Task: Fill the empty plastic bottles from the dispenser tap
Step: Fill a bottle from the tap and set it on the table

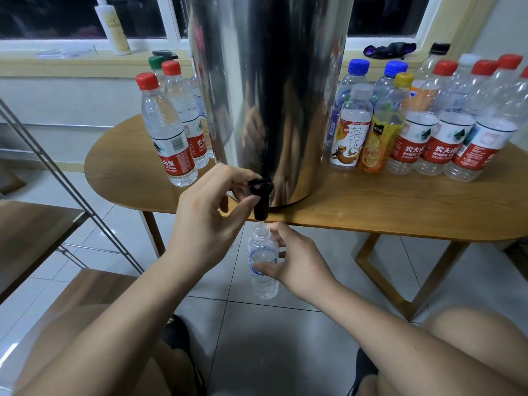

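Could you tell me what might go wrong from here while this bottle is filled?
The bottle has a narrow mouth just under the tap; if the right hand drifts, water may miss and hit the floor. The left hand works the tap; closing it late could overflow the bottle.

Rounded wooden bench (400, 201) on pale tiled floor (271, 324). Dark window (385, 15) behind — probably night outside. Metal-framed wooden shelf (34, 230) at left.
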`<state>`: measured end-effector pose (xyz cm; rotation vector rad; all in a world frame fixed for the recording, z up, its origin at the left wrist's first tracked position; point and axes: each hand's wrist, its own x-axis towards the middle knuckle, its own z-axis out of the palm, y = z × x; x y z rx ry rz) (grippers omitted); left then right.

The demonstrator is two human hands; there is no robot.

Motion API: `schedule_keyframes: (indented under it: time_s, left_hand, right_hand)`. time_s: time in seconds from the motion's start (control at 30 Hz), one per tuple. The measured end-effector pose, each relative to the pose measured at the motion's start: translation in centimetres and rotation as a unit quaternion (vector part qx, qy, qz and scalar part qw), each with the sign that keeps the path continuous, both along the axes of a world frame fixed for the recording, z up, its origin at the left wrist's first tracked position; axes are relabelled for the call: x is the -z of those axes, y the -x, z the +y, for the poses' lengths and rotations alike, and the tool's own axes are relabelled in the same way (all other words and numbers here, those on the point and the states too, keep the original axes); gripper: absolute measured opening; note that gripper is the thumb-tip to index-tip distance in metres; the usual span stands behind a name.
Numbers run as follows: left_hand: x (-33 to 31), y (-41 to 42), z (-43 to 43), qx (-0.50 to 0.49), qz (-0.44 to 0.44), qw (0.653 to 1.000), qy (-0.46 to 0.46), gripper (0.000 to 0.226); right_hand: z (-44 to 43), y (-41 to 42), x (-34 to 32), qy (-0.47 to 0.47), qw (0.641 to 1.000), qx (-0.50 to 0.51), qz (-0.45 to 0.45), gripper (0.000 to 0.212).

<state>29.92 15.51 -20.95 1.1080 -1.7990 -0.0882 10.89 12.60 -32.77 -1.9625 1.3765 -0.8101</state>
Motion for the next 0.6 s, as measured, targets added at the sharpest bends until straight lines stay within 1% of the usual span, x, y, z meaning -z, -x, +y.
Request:
schedule_keyframes:
  time_s: [0.3,0.6]
  left_hand:
    - [0.06,0.01,-0.03,0.002,0.003,1.000,0.002,0.027]
    - [0.03,0.02,0.04,-0.003,0.001,1.000,-0.002,0.028]
  right_hand:
    - [-0.01,0.04,0.02,-0.002,1.000,0.001,-0.002,0.076]
    - [-0.18,0.00,0.37,-0.005,1.000,0.003,-0.012,0.073]
